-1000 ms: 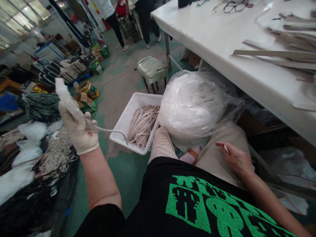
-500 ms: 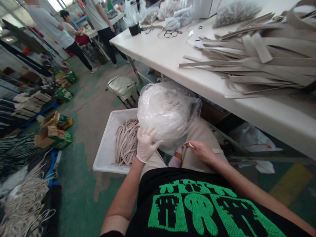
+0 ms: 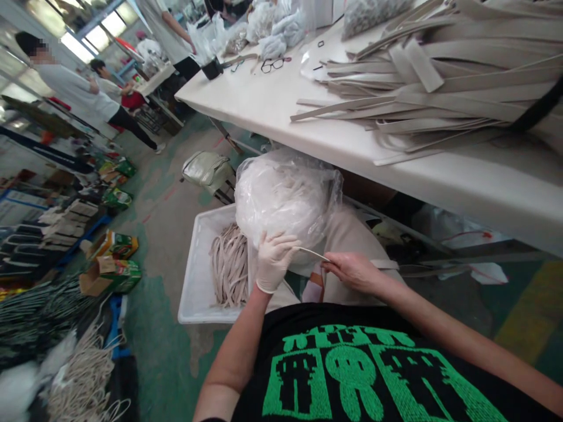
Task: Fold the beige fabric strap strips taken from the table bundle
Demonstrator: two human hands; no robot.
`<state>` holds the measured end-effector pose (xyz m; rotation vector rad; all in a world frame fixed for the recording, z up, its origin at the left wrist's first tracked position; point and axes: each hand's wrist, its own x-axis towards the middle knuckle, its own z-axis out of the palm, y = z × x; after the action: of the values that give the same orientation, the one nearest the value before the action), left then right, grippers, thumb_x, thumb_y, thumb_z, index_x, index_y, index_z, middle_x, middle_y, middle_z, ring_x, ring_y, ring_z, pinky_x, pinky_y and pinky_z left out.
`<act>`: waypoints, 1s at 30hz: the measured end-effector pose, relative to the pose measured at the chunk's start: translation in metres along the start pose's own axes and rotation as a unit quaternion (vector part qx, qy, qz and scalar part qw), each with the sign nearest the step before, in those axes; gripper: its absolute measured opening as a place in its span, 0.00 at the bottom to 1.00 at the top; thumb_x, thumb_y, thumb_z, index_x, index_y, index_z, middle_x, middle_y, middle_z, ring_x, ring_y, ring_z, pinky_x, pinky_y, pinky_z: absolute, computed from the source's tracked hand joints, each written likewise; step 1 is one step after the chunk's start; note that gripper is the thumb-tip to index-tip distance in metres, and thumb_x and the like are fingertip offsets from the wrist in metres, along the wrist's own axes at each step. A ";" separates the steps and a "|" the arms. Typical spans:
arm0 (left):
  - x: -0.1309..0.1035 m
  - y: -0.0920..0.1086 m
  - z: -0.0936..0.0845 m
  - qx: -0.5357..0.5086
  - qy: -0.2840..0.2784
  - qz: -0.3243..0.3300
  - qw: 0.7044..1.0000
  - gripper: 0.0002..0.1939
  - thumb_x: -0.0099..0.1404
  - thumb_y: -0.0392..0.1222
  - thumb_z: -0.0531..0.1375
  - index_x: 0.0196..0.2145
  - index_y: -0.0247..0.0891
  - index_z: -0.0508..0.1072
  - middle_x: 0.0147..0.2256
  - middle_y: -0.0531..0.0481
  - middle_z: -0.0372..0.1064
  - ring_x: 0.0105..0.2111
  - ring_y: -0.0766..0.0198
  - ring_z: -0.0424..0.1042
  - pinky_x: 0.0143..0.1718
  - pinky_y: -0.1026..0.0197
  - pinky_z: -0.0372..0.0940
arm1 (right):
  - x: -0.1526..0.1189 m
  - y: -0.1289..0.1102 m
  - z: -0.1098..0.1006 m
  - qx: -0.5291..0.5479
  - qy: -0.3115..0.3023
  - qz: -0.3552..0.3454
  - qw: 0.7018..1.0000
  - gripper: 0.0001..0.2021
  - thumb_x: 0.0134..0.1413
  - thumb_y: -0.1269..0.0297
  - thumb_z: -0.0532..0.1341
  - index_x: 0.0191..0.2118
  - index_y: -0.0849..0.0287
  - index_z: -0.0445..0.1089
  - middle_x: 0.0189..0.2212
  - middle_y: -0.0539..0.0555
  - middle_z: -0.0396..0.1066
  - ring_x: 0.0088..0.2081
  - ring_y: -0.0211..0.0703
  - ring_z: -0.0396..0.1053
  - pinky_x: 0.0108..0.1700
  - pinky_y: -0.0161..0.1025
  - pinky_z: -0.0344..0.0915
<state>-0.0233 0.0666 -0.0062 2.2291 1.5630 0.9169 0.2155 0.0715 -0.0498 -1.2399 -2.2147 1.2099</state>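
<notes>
White-gloved left hand [image 3: 275, 262] and bare right hand [image 3: 353, 271], slightly apart, both pinch one pale cord [image 3: 314, 253] near the plastic bag [image 3: 281, 196]

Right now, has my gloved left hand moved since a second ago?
Yes, the left hand went rightward in view, from left of the white bin to its right side.

Legible text: none; the green blocky motif [image 3: 352, 366] on the black fabric shirt [image 3: 391, 404], lower right of the white rectangular plastic bin [image 3: 193, 281], and the print on green-and-orange cardboard cartons [image 3: 125, 274], left of it, are unreadable
</notes>
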 end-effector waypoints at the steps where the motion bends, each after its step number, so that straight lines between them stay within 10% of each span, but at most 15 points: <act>1: 0.006 -0.008 -0.004 0.009 0.008 -0.013 1.000 0.09 0.70 0.46 0.58 0.41 0.48 0.80 0.46 0.50 0.79 0.57 0.55 0.70 0.68 0.39 0.45 | -0.001 0.004 0.000 0.004 0.004 0.013 1.000 0.14 0.64 0.56 0.55 0.30 0.54 0.72 0.25 0.52 0.73 0.27 0.43 0.68 0.31 0.36 0.57; 12: 0.112 -0.085 0.023 0.325 -0.039 -0.243 0.913 0.35 0.59 0.56 0.66 0.60 0.38 0.69 0.64 0.35 0.61 0.66 0.38 0.54 0.65 0.34 0.47 | 0.005 0.035 0.016 0.236 0.093 0.053 0.966 0.18 0.66 0.49 0.51 0.34 0.57 0.69 0.26 0.50 0.72 0.22 0.38 0.67 0.28 0.35 0.63; 23: 0.059 -0.133 0.004 0.286 -0.042 -0.321 0.902 0.11 0.66 0.42 0.58 0.35 0.48 0.82 0.51 0.50 0.77 0.58 0.54 0.68 0.68 0.37 0.42 | 0.010 0.033 0.014 0.277 0.098 0.046 0.955 0.19 0.65 0.46 0.53 0.35 0.57 0.69 0.28 0.51 0.73 0.22 0.36 0.66 0.27 0.35 0.65; 30: 0.044 -0.095 -0.039 0.037 0.201 -0.252 0.946 0.13 0.66 0.47 0.59 0.42 0.41 0.81 0.44 0.47 0.80 0.46 0.57 0.77 0.53 0.55 0.68 | 0.009 0.030 0.010 0.279 0.113 0.053 0.952 0.22 0.63 0.43 0.53 0.35 0.57 0.70 0.29 0.52 0.74 0.22 0.37 0.66 0.29 0.36 0.65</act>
<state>-0.1091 0.1381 -0.0132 1.6028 2.2337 1.2028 0.2198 0.0813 -0.0808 -1.1902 -1.5073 1.5095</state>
